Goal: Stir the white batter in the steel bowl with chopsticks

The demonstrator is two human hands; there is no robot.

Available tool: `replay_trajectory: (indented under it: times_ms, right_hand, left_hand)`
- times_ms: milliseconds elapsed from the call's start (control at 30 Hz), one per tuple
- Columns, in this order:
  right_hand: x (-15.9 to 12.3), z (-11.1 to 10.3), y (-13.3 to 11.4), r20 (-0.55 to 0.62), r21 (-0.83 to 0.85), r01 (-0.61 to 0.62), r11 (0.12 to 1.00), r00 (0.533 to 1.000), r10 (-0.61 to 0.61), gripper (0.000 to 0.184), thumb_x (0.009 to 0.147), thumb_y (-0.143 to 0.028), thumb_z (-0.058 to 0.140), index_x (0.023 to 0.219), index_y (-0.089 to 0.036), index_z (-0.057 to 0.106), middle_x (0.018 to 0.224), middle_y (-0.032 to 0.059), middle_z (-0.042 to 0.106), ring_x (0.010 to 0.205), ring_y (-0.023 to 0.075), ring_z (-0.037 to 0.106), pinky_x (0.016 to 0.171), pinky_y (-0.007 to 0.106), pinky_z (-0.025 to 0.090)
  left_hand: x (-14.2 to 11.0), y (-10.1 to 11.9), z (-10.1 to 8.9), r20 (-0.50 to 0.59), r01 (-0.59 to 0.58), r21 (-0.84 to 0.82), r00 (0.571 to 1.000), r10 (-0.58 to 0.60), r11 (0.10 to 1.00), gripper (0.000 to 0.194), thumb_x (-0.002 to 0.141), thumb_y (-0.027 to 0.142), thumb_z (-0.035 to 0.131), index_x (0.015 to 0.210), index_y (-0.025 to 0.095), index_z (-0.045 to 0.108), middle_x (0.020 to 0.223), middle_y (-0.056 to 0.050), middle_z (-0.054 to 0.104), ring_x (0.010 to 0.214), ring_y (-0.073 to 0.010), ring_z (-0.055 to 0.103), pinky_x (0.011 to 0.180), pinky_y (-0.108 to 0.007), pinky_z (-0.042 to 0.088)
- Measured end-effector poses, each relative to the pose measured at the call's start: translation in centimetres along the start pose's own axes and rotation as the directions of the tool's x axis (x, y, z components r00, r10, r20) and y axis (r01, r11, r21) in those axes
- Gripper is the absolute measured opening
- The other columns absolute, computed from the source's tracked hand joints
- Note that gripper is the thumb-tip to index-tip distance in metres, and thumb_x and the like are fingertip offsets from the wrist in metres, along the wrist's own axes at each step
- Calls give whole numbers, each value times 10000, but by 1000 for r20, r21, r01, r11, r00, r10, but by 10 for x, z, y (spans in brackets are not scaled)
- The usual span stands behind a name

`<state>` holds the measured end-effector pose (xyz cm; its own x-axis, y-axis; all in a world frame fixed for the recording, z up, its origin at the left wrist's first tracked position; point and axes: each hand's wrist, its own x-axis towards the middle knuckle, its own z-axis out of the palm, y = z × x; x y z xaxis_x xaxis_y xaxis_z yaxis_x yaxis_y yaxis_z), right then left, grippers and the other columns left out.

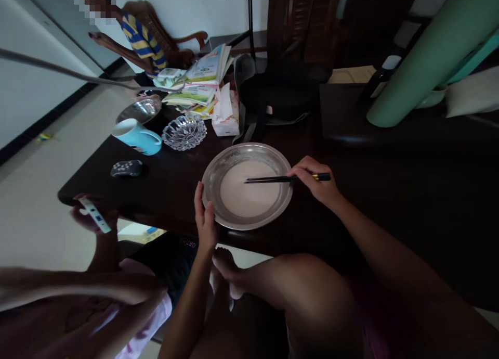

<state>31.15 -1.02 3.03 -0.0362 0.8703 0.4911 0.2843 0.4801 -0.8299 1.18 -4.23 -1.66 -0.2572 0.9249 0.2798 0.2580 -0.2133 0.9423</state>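
Note:
A steel bowl [218, 172] holding pale batter stands near the front edge of a dark table [390, 192]. My left hand [205, 221] grips the bowl's near left rim, fingers closed over it. My right hand [316, 179] is closed on a pair of black chopsticks [273, 179], whose tips lie over the batter in the middle of the bowl.
Behind the bowl are a glass dish [184, 132], a blue mug [137, 136] on its side, a steel dish [141, 110], a tissue pack [225, 112], booklets [202, 80] and a black bag [278, 96]. Another person's hand [93, 216] at the left holds a small device.

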Motion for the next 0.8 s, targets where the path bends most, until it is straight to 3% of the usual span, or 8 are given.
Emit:
replay_trajectory:
  times_ms: [100,267,433,600,633,733,800]
  right_hand:
    - [0,-1,0,-124,75,-58,996,990,67,396,962,-477,531,686,-234,680,639,3,668,637,164,628,650,335,503]
    - [-1,1,0,73,28,11,1000,997,-13,343,946,-478,564,742,-254,724,747,14,724,723,174,642,705,350,507]
    - [0,-1,0,-136,110,-58,992,988,73,384,958,-492,540,709,-239,686,632,-3,666,610,155,623,629,323,493]
    - [-1,2,-1,87,25,22,999,996,-24,332,936,-485,578,751,-253,724,736,13,727,718,178,645,703,353,506]
    - [-1,1,-1,74,4,35,999,997,-36,323,933,-481,585,749,-255,725,746,12,729,728,179,643,711,356,504]
    - [0,-1,0,-108,53,-14,999,994,19,354,960,-458,552,716,-244,694,672,-3,684,654,157,626,663,330,494]
    - [-1,-1,0,-126,103,-38,994,991,51,365,978,-432,529,712,-236,684,647,-7,668,630,148,623,640,315,489]
  left_hand:
    - [0,1,0,11,-2,16,1000,2,1000,608,920,518,555,1467,265,475,1587,-69,397,1499,-280,288,1243,-410,186]
    - [-1,2,0,2,-7,14,1000,7,1000,596,922,512,554,1464,274,480,1589,-61,395,1503,-279,280,1248,-415,169]
    - [0,2,-1,6,-6,20,1000,6,1000,602,923,516,552,1466,267,480,1585,-67,402,1502,-279,281,1248,-420,170]
    - [-1,1,0,-5,-3,13,1000,3,1000,596,922,508,557,1465,275,480,1584,-65,403,1497,-280,294,1244,-417,187]
    - [-1,1,0,-4,-4,10,1000,4,1000,599,921,512,558,1465,275,478,1585,-66,401,1498,-283,290,1245,-419,185]
    - [0,1,0,7,-6,8,1000,6,1000,605,920,521,557,1464,269,479,1587,-71,396,1503,-289,276,1248,-425,172]
    - [0,1,0,11,-7,8,1000,6,1000,604,920,525,556,1462,269,482,1590,-72,391,1507,-289,266,1251,-428,161]
